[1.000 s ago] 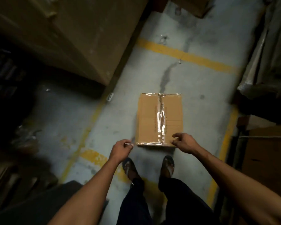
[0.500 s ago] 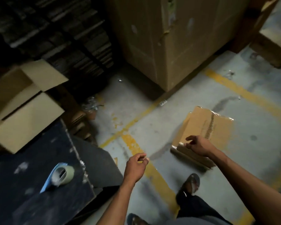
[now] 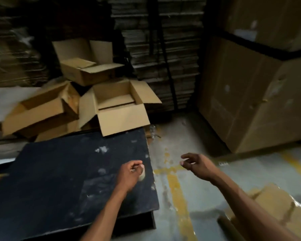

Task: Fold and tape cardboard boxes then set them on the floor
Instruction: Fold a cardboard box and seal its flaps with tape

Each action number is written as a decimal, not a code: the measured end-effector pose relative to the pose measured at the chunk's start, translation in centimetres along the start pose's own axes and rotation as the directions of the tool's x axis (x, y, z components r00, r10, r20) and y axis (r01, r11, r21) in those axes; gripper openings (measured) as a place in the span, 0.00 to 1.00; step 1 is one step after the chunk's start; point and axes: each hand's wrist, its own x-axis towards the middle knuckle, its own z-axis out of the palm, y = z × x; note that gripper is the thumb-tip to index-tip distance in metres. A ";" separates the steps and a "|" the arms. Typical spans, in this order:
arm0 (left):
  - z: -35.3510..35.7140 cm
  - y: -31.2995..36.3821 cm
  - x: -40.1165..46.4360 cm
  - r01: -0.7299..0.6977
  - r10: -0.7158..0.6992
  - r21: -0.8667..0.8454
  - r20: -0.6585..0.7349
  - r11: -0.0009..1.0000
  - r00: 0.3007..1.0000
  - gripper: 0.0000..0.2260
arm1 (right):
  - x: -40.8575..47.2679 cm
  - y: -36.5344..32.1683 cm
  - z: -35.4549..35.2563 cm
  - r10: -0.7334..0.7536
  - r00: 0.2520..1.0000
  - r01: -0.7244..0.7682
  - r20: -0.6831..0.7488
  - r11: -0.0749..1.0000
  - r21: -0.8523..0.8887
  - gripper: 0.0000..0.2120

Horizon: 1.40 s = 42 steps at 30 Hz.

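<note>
Cardboard fills the head view: three open boxes are heaped behind a dark table [image 3: 63,180], all plain brown corrugated board with flaps splayed. The nearest open box [image 3: 118,103] sits upright with its front flap hanging over the table's far edge; a second box [image 3: 40,110] lies tipped on its side to the left, and a third box [image 3: 87,66] rests higher on the pile, tilted. Behind them rise stacks of flattened cardboard [image 3: 163,49], their layered edges showing as fine horizontal ribs. To the right stands one large wrapped carton [image 3: 250,101], smooth-faced and boxy, with another block above it across a dark gap.

The table top is flat, matte and near black, flecked with pale scuffs. The left hand [image 3: 129,174] is over its right part, fingers curled round a small pale roll [image 3: 142,173] that looks like tape; blur hides its detail. The right hand [image 3: 196,164] hovers over the floor beside the table, fingers loosely bent and spread, holding nothing.

The concrete floor [image 3: 189,136] is grey, worn and glossy in patches, marked with chipped yellow painted lines [image 3: 175,188]. One taped box [image 3: 271,206] lies on the floor at lower right, partly behind the right forearm, its shiny tape catching light along the edge.
</note>
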 end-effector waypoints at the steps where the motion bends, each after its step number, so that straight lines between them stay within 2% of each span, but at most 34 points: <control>1: -1.5 0.1 0.3 -0.004 0.002 -0.035 -0.049 0.999 0.999 0.05 | 0.9 -1.7 0.6 -0.034 0.999 0.035 0.011 0.999 -0.030 0.18; 5: -6.0 0.2 0.5 0.021 -0.044 -0.121 -0.194 0.992 0.980 0.08 | 4.2 -7.3 3.1 -0.151 0.984 0.161 0.097 0.981 -0.108 0.18; 8: -7.9 0.3 0.2 0.047 -0.087 -0.166 -0.239 0.985 0.967 0.05 | 6.1 -10.4 4.6 -0.234 0.964 0.251 0.127 0.957 -0.144 0.16; 11: -9.9 0.2 0.2 0.063 -0.120 -0.201 -0.284 0.978 0.951 0.05 | 8.7 -12.6 6.9 -0.282 0.944 0.311 0.172 0.935 -0.173 0.20; 16: -13.7 -0.9 2.2 0.144 -0.222 -0.272 -0.282 0.952 0.933 0.06 | 12.8 -15.6 11.4 -0.299 0.913 0.370 0.278 0.894 -0.252 0.26; 20: -17.6 -1.8 7.0 0.178 -0.271 -0.348 -0.239 0.920 0.932 0.06 | 17.6 -18.8 14.8 -0.322 0.904 0.405 0.282 0.856 -0.322 0.29; 26: -25.7 -5.6 18.7 0.213 -0.318 -0.466 -0.157 0.858 0.935 0.06 | 28.6 -25.0 22.2 -0.265 0.939 0.335 0.220 0.849 -0.408 0.30; 28: -28.5 -8.2 23.1 0.269 -0.356 -0.444 -0.125 0.855 0.926 0.06 | 33.0 -27.1 25.7 -0.218 0.960 0.274 0.174 0.852 -0.446 0.34; 33: -32.8 -14.0 33.4 0.382 -0.402 -0.293 -0.007 0.876 0.916 0.07 | 44.5 -30.8 32.8 -0.224 0.974 0.179 0.028 0.692 -0.699 0.46; 35: -34.2 -15.1 36.1 0.392 -0.422 -0.373 0.000 0.841 0.906 0.08 | 48.5 -32.0 34.4 -0.165 0.985 0.153 0.058 0.651 -0.744 0.53; 38: -35.7 -16.0 38.4 0.429 -0.486 -0.489 0.012 0.759 0.874 0.07 | 53.3 -32.9 36.0 -0.068 0.997 0.077 0.043 0.656 -0.751 0.61; 40: -36.1 -16.8 38.9 0.467 -0.519 -0.488 0.034 0.737 0.854 0.07 | 55.4 -33.2 36.4 -0.041 0.998 0.057 0.041 0.614 -0.788 0.56; 42: -36.4 -17.1 38.7 0.485 -0.523 -0.482 0.064 0.730 0.850 0.07 | 56.8 -33.6 36.7 -0.050 0.997 0.073 0.054 0.567 -0.820 0.43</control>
